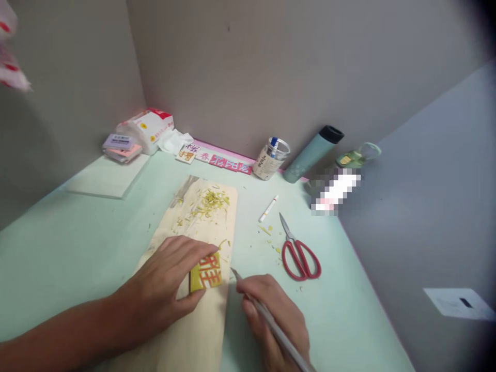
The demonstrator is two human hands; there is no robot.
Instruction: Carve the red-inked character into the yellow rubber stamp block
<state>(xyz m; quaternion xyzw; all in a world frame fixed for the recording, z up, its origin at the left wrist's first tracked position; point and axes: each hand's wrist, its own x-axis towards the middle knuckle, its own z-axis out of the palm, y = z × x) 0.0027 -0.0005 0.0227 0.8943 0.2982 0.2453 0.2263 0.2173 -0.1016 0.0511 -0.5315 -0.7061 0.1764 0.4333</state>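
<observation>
tile (199,281): yellow, red-lettered | scissors (291,238): red-handled | tabletop (351,305): pale mint

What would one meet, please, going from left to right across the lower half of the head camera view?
Left hand → yellow block with red characters → right hand → red-handled scissors → white sheet on the right wall.

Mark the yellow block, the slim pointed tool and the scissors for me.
Yellow block (206,274): head view, on the lettered face.
Slim pointed tool (276,329): head view, on the shaft.
Scissors (301,260): head view, on the red handles.
</observation>
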